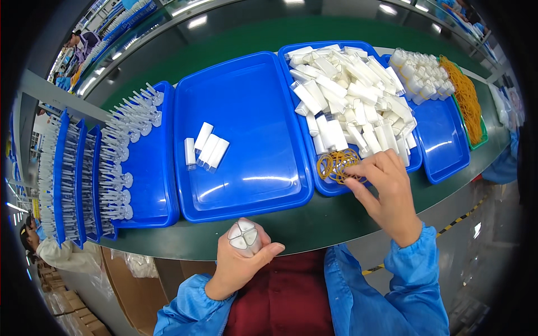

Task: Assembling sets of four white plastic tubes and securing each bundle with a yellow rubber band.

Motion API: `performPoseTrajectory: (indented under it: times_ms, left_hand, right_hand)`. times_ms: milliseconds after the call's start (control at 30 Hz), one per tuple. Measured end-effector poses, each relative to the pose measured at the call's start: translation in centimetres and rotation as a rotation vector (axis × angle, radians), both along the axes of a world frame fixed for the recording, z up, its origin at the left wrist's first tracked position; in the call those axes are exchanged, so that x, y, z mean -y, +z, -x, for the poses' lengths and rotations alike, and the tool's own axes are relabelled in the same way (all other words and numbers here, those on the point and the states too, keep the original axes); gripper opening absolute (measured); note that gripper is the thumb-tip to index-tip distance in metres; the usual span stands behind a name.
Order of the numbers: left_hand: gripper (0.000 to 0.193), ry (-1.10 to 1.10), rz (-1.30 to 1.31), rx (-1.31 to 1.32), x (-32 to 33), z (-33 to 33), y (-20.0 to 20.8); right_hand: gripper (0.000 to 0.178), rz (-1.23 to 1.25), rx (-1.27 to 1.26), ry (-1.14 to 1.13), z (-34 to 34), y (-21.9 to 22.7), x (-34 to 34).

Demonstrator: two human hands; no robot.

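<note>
At the near edge of a green table (302, 238), head view, items as follows.

Item: my left hand (232, 271), just off the table's edge, thumb and fingers clamped around a bundle of white pieces (245, 238) in clear sleeves; the bundle stood roughly upright, four ends showing uppermost.

Item: my right hand (386, 196), over the near left corner of the heaped blue tray (328, 187), thumb and forefinger tips close together at a small pile of rubber bands (335, 166), tan. Whether a band was pinched between them I could not tell.

Item: loose white pieces (358, 101), a large heap, filling most of that same tray, behind the pile.

Item: middle blue tray (241, 112), left of the heap; four white pieces (213, 151) lay in its left half, two of them side by side.

Item: left blue tray (145, 185), with rows of pale stemmed parts (126, 120) along its left and far sides; beyond it, upright blue trays (58, 179) bearing similar parts.

Item: far right blue tray (440, 134), white bundles (417, 73) grouped at its far end.

Item: green tray (482, 141), outermost right, piled with orange-brown bands (464, 95).

Item: my blue sleeves (414, 263), gathered at both wrists.
</note>
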State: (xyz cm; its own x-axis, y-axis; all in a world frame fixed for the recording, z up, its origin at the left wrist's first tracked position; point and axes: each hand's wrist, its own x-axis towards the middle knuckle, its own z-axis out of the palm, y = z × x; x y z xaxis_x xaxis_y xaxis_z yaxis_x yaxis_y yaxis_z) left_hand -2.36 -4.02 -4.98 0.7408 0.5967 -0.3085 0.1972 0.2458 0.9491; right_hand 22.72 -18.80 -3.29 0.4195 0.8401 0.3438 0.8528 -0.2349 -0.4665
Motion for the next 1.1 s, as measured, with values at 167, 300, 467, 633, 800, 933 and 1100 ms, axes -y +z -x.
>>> performPoseTrajectory:
  times_ms: [167, 300, 467, 633, 800, 933, 1100]
  left_hand:
    - [0.025, -0.049, -0.156, 0.007, 0.0, -1.0, 1.2]
    - [0.022, -0.061, -0.135, -0.051, -0.4, -0.6, 1.0]
    - [0.020, 0.021, -0.107, 0.041, -0.7, -1.3, 0.8]
    - [0.022, 0.081, -0.280, 0.176, -1.3, -2.7, 0.3]
    - [0.026, 0.108, -0.342, 0.323, -1.0, -6.2, 2.0]
    - [0.017, 0.289, -0.188, 0.418, -1.8, -6.1, 1.1]
    - [0.019, -0.210, 0.098, 0.265, -3.0, -5.7, 1.8]
  right_hand:
    - [0.012, 0.088, 0.068, -0.036, -1.0, -0.9, -0.2]
    - [0.010, -0.198, -0.073, -0.137, -1.1, -0.6, -1.3]
    - [0.005, -0.275, -0.096, -0.207, -1.9, -0.3, -2.1]
    - [0.009, -0.375, -0.662, -0.190, 0.4, 0.4, -3.2]
    - [0.007, -0.364, -0.742, 0.067, 5.3, 0.5, -5.7]
    - [0.020, -0.603, -1.333, 0.290, 5.8, 1.9, -5.2]
    - [0.026, -0.611, -0.572, 0.264, 5.4, 0.1, -6.5]
